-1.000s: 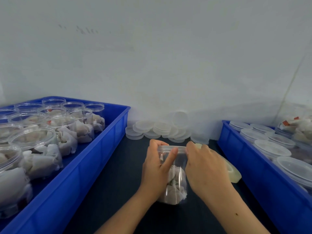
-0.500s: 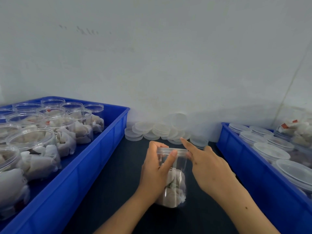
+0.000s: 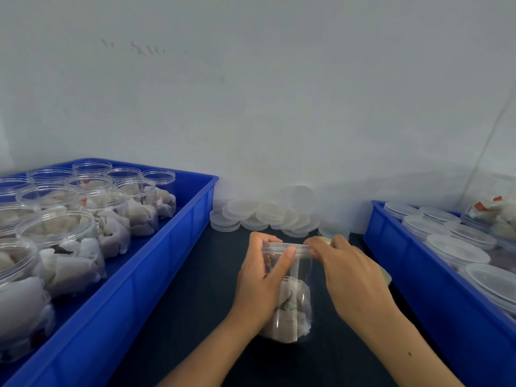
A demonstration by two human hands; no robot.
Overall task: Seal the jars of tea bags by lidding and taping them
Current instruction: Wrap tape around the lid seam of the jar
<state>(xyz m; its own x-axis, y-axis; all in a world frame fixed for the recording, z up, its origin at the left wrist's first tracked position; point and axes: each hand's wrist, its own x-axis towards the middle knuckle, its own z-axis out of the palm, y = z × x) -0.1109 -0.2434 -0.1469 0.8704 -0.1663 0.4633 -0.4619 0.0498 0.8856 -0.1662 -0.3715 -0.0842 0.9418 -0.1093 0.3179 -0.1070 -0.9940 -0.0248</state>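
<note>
Head view: my left hand (image 3: 258,286) wraps the jar (image 3: 289,297) from the left side, thumb laid up across the front wall to the lid (image 3: 287,249), fingers curled round behind. My right hand (image 3: 347,277) comes in from the right with wrist low and fingertips bunched at the lid's right edge, pinching there; whether they hold tape or only the rim I cannot tell. A pale tape roll (image 3: 386,275) seems to sit just behind that hand, mostly hidden.

Jar stands upright on the dark desk (image 3: 178,303), between the two blue bins, lid on top. Tea bags (image 3: 291,308) fill only the lower half.

Handling, my judgement: clear thin plastic, light, fairly stiff but the wall would flex under a hard squeeze; smooth and a bit slippery. Best held round the mid wall with one hand, working the lid seam with the other. Contents soft, not fragile.

Outward: left bin (image 3: 167,263) holds open jars of tea bags; right bin (image 3: 413,263) holds lidded ones. Spare lids (image 3: 268,216) are heaped at the wall behind the jar.
</note>
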